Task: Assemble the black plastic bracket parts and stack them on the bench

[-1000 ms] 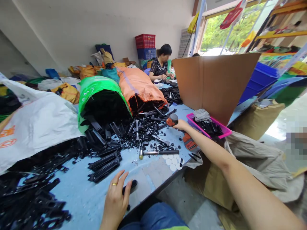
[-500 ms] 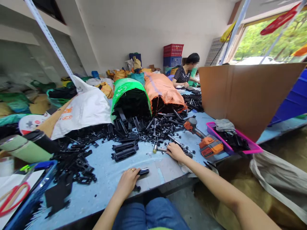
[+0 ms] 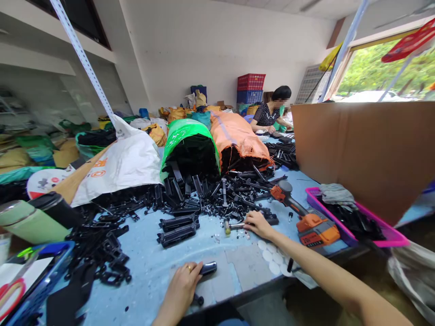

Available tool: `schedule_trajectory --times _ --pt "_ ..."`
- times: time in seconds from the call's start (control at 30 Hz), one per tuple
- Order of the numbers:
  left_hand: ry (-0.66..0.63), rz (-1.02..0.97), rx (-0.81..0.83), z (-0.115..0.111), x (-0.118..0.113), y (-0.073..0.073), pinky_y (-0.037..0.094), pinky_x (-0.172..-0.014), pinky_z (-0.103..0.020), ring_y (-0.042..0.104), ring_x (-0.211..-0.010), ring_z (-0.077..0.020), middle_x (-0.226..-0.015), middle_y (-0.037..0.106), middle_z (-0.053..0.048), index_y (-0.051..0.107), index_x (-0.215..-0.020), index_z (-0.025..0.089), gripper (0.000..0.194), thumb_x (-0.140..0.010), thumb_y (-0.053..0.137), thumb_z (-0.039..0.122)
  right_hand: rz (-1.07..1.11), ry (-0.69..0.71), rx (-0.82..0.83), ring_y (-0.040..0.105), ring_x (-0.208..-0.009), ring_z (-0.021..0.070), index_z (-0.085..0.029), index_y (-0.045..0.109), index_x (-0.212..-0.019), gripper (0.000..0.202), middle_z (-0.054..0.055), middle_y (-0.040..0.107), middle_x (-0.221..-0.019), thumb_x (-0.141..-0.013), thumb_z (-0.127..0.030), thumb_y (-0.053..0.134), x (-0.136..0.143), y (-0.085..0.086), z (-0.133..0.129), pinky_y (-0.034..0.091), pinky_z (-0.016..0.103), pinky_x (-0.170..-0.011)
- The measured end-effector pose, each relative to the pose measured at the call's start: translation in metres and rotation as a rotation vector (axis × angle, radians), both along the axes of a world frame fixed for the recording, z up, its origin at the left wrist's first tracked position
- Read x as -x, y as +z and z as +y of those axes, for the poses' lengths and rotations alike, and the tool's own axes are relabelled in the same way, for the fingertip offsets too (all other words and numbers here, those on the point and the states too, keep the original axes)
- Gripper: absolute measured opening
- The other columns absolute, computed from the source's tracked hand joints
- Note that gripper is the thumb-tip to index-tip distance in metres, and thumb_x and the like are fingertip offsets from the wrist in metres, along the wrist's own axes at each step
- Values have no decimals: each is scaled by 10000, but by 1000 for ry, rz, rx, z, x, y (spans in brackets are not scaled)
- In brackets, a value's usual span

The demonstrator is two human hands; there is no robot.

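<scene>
My left hand [image 3: 183,287] is closed around a glossy black part near the table's front edge. One rounded end of the black part [image 3: 208,268] pokes out past the fingers, and a small dark knob shows below the hand. Farther out, my right hand [image 3: 258,223] has its fingers round the handle of a small hammer [image 3: 235,226]. The hammer lies low over the table, its yellowish head to the left and a dark grip to the right. Left of it lie two long black plastic parts [image 3: 178,230], side by side. White discs [image 3: 272,257] rest by my right forearm.
Black parts spill from a green sack [image 3: 190,124] and an orange sack [image 3: 238,133]. An orange-black cordless power tool [image 3: 314,228] and a pink tray [image 3: 384,243] are at right, before a cardboard sheet [image 3: 360,154]. A blue basket [image 3: 66,253] stands left. A co-worker [image 3: 267,114] sits behind.
The view has tilted up, so the table and both hands appear lower. My right hand stays on the hammer handle and my left hand keeps the black part; both have barely moved over the table.
</scene>
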State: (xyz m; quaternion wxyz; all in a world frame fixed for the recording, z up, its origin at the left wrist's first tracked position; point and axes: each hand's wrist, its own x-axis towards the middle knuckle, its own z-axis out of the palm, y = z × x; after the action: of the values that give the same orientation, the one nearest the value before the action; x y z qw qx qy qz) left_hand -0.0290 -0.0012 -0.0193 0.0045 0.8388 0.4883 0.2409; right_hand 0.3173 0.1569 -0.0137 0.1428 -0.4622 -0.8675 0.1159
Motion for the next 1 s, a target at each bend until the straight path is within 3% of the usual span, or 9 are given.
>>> schedule_trajectory --times 0.17,0.27,0.37,0.53,0.67,0.8,0.87,1.0 --pt "7 1 37 1 -1 4 534 -707 -305 620 -821 -190 -941 640 -90 570 -1124 216 292 -895 389 229 2 0 -27 451 -935 184 -228 655 -907 259 52 544 -987 -864 -427 495 52 4 78 293 334 -820" --pt "22 -19 48 0 -3 7 532 -706 -320 616 -815 -197 -933 639 -92 573 -1121 210 301 -903 365 228 10 -23 -19 440 -965 190 -207 650 -891 244 56 546 -997 -860 -405 512 64 9 97 280 345 -844" --pt "2 -35 61 1 -7 9 527 -719 -324 610 -827 -198 -942 633 -94 559 -1141 203 307 -905 365 232 21 -61 0 452 -963 182 -198 647 -826 224 43 563 -981 -834 -401 552 65 23 98 288 328 -855" --pt "3 -27 110 5 -14 12 510 -743 -333 593 -842 -193 -940 616 -91 544 -1154 196 309 -905 363 220 41 -271 44 536 -766 142 -219 605 -911 305 14 610 -863 -900 -444 400 51 38 61 363 239 -684" --pt "5 -23 109 3 -12 11 496 -761 -330 587 -852 -191 -931 609 -86 539 -1154 192 309 -908 354 219 -5 -595 21 565 -721 203 -202 536 -1080 338 78 629 -858 -928 -397 306 11 28 -4 371 288 -624" --pt "-5 -19 116 1 -10 9 490 -761 -323 586 -843 -186 -920 607 -80 541 -1150 197 305 -907 358 216 -81 -838 -47 551 -896 302 -139 488 -1173 332 193 592 -991 -902 -255 335 -28 15 -50 372 402 -738" --pt "-11 -16 121 1 -11 7 492 -757 -326 586 -842 -188 -925 607 -82 544 -1148 192 303 -904 366 217 -109 -783 -99 497 -1018 324 -124 487 -1186 343 216 548 -1092 -880 -212 361 -31 13 -56 350 443 -822" --pt "3 -34 125 4 -15 -2 496 -761 -341 582 -857 -193 -932 601 -87 542 -1150 184 301 -904 371 220 -132 -410 -100 489 -1062 245 -164 555 -1127 309 129 563 -1129 -860 -270 443 2 9 -54 368 354 -903"
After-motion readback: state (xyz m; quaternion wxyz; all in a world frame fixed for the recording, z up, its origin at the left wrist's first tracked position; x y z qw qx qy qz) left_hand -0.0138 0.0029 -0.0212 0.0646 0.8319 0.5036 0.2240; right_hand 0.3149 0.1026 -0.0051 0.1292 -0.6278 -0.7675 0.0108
